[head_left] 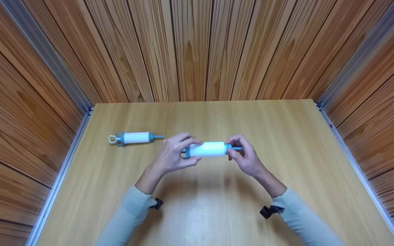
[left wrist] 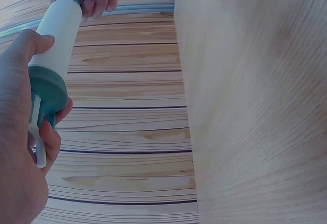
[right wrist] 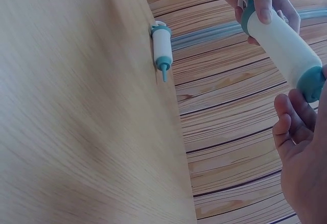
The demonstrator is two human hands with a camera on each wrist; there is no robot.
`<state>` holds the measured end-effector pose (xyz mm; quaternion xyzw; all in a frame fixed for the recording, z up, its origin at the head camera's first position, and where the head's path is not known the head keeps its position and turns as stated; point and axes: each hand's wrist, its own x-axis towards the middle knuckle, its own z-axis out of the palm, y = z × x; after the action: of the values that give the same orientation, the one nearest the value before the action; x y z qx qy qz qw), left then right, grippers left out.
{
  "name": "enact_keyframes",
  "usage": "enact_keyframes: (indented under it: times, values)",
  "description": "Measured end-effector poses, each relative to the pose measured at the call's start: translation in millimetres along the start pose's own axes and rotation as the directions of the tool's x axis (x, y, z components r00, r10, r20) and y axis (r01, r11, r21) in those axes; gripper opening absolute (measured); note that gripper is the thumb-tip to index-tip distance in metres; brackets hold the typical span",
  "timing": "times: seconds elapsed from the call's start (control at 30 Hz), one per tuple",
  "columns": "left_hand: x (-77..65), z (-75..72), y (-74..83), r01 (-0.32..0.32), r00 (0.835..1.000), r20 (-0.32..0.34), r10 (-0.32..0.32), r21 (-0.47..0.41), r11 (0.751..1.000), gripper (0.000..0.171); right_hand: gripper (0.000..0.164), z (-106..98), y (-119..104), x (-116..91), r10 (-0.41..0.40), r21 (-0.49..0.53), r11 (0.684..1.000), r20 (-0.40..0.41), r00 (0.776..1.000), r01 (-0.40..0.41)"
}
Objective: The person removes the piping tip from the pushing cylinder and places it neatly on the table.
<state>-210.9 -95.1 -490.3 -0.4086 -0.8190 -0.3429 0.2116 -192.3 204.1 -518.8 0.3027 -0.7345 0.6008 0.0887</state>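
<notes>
A large syringe point(head_left: 208, 149) with a white barrel, teal end caps and a thin teal nozzle is held level above the table between both hands. My left hand point(head_left: 176, 153) grips its rear end, the thumb lying on the barrel in the left wrist view, beside the white plunger handle point(left wrist: 37, 137). At the nozzle end, my right hand point(head_left: 246, 157) pinches the front teal cap point(right wrist: 310, 85) with thumb and fingers. A second, similar syringe point(head_left: 136, 137) lies on the table to the left, its ring handle pointing left and its nozzle right.
The wooden table point(head_left: 197, 212) is bounded by wood-plank walls point(head_left: 190, 51) at the back and both sides. Metal rails point(head_left: 357, 164) run along its side edges. Small black devices point(head_left: 268, 212) are strapped at both wrists.
</notes>
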Motion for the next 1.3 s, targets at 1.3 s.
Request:
enact_keyframes:
  times: [1.3]
  values:
    - [-0.7, 1.0, -2.5, -0.004, 1.000, 0.003, 0.004, 0.001, 1.000, 0.038, 0.029, -0.4, 3.4, -1.0, -0.053, 0.015, 0.998, -0.006, 0.999, 0.053]
